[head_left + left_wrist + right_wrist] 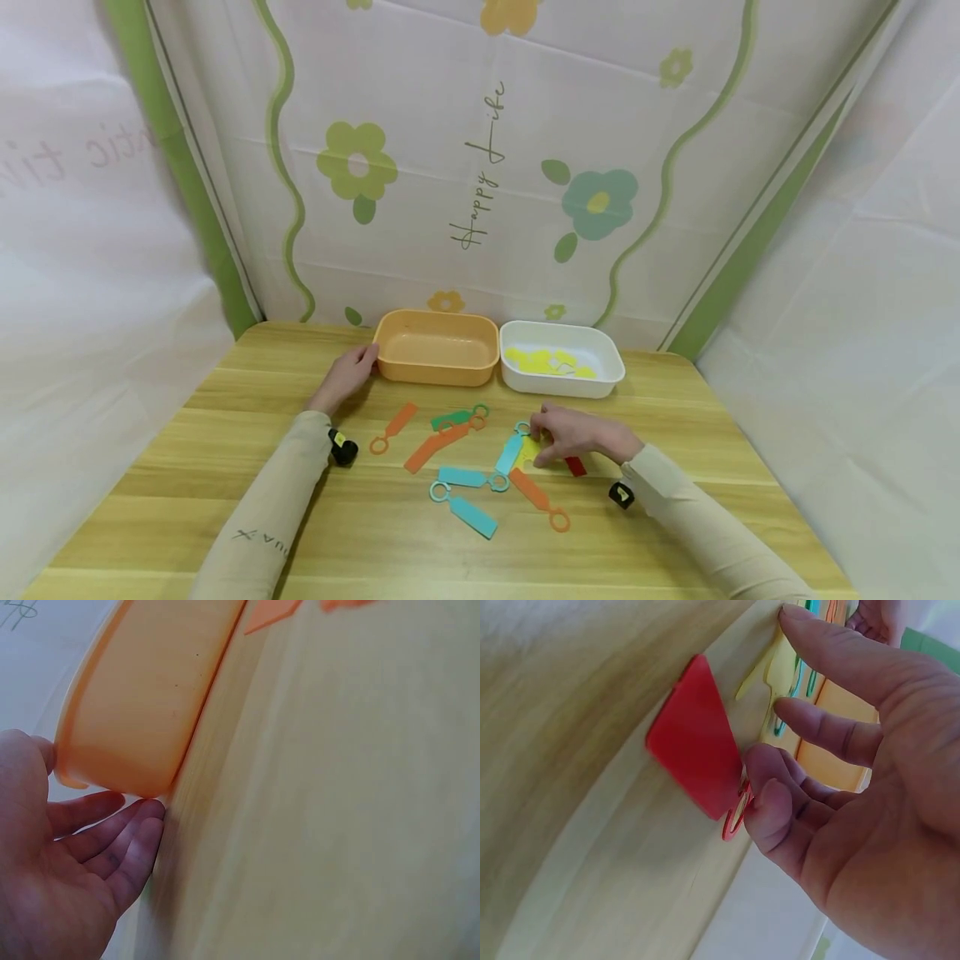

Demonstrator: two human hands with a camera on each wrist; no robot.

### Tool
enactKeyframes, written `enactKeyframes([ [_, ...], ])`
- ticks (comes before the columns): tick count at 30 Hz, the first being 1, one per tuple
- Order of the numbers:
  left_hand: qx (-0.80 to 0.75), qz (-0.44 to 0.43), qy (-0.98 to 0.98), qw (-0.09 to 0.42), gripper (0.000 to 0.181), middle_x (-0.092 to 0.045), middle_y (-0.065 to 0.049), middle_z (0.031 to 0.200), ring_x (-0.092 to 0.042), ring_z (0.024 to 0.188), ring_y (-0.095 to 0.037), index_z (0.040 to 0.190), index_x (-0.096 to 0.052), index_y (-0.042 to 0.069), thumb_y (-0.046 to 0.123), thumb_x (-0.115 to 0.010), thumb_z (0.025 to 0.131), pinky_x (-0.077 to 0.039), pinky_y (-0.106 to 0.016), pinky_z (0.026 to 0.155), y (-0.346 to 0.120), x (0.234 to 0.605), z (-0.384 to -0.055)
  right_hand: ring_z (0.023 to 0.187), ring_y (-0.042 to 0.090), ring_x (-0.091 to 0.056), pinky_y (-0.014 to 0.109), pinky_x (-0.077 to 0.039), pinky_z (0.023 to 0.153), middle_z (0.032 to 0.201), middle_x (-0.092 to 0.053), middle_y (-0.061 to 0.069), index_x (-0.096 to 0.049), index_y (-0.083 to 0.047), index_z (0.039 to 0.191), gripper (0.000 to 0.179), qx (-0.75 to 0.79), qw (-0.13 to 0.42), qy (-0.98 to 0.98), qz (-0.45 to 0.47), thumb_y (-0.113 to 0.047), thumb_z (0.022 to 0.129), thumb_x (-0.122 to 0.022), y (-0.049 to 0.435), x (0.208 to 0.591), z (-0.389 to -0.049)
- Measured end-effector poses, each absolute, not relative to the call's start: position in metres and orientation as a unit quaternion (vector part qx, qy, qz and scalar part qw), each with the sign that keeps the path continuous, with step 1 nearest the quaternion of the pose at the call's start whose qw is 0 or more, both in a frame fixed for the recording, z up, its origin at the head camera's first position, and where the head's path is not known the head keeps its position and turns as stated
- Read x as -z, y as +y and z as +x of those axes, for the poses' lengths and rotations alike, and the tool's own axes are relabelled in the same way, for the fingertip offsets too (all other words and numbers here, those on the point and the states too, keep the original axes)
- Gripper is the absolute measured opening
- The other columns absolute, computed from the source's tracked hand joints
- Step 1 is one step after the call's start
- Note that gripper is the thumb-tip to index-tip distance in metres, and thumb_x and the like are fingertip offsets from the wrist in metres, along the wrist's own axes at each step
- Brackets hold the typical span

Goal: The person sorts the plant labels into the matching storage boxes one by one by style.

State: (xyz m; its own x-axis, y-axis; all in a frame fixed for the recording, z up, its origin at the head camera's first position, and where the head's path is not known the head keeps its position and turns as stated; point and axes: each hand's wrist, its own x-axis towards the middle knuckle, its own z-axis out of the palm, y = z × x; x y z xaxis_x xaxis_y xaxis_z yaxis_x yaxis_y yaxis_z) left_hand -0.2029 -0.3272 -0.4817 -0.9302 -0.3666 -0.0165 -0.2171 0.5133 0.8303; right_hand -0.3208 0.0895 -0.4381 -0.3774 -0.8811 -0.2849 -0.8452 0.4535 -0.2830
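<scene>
My left hand rests at the left end of the orange bin, its thumb at the rim and its fingers, fairly straight, against the outer wall in the left wrist view. My right hand is low over flat ringed tags. Thumb and index finger stand apart on either side of a yellow tag; the other fingers are curled. Beside those curled fingers is a red tag; whether they hold it I cannot tell. In the head view the hand covers part of both tags. A light-blue tag overlaps the yellow one.
A white bin holding several yellow pieces stands right of the orange bin. Between my hands lie orange tags, a green tag and more blue tags. A flower-printed curtain hangs behind the wooden table.
</scene>
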Motion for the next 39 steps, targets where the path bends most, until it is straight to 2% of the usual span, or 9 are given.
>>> enactKeyframes([
  [12, 0.462, 0.166, -0.867, 0.084, 0.062, -0.056, -0.018, 0.136, -0.051, 0.127, -0.034, 0.141, -0.05, 0.008, 0.053, -0.027, 0.104, -0.039, -0.052, 0.109, -0.3264, 0.481, -0.204, 0.081, 0.011, -0.045, 0.024, -0.04, 0.072, 0.094, -0.049, 0.0, -0.061, -0.015, 0.095, 0.033, 0.05, 0.209, 0.832, -0.512, -0.038, 0.081, -0.08, 0.0902, 0.4398, -0.3215],
  [18, 0.463, 0.172, -0.866, 0.083, 0.063, -0.056, -0.019, 0.136, -0.05, 0.127, -0.034, 0.141, -0.049, 0.008, 0.054, -0.027, 0.104, -0.038, -0.053, 0.109, -0.3273, 0.4819, -0.204, 0.077, 0.008, -0.046, 0.024, -0.041, 0.068, 0.086, -0.053, -0.004, -0.059, -0.014, 0.089, 0.028, 0.055, 0.2, 0.823, -0.528, -0.033, 0.083, -0.078, 0.0897, 0.4413, -0.3219],
  [22, 0.461, 0.172, -0.867, 0.081, 0.064, -0.054, -0.019, 0.139, -0.048, 0.13, -0.035, 0.144, -0.047, 0.008, 0.054, -0.027, 0.104, -0.036, -0.053, 0.111, -0.3274, 0.4828, -0.2036, 0.076, 0.008, -0.049, 0.024, -0.043, 0.069, 0.085, -0.056, -0.004, -0.06, -0.013, 0.098, 0.029, 0.065, 0.2, 0.822, -0.529, -0.03, 0.083, -0.079, 0.0909, 0.4413, -0.3215],
  [28, 0.462, 0.171, -0.867, 0.081, 0.064, -0.055, -0.019, 0.137, -0.05, 0.128, -0.035, 0.142, -0.048, 0.008, 0.055, -0.027, 0.104, -0.037, -0.052, 0.11, -0.3275, 0.4833, -0.2032, 0.076, 0.01, -0.05, 0.026, -0.044, 0.071, 0.087, -0.058, -0.001, -0.059, -0.011, 0.116, 0.044, 0.066, 0.194, 0.826, -0.526, -0.034, 0.084, -0.078, 0.0938, 0.4412, -0.3204],
  [32, 0.46, 0.171, -0.868, 0.082, 0.063, -0.057, -0.019, 0.134, -0.051, 0.125, -0.034, 0.14, -0.05, 0.008, 0.054, -0.027, 0.104, -0.039, -0.052, 0.108, -0.3275, 0.4828, -0.2031, 0.078, 0.011, -0.049, 0.026, -0.044, 0.072, 0.09, -0.056, -0.001, -0.06, -0.011, 0.116, 0.045, 0.061, 0.191, 0.829, -0.522, -0.037, 0.084, -0.078, 0.0938, 0.4421, -0.32],
  [39, 0.459, 0.17, -0.868, 0.082, 0.061, -0.059, -0.018, 0.13, -0.052, 0.121, -0.033, 0.136, -0.053, 0.008, 0.054, -0.027, 0.104, -0.04, -0.051, 0.106, -0.3265, 0.4814, -0.2026, 0.078, 0.01, -0.048, 0.025, -0.043, 0.071, 0.09, -0.052, 0.0, -0.055, -0.013, 0.108, 0.044, 0.067, 0.193, 0.831, -0.518, -0.036, 0.081, -0.081, 0.0913, 0.4437, -0.3212],
])
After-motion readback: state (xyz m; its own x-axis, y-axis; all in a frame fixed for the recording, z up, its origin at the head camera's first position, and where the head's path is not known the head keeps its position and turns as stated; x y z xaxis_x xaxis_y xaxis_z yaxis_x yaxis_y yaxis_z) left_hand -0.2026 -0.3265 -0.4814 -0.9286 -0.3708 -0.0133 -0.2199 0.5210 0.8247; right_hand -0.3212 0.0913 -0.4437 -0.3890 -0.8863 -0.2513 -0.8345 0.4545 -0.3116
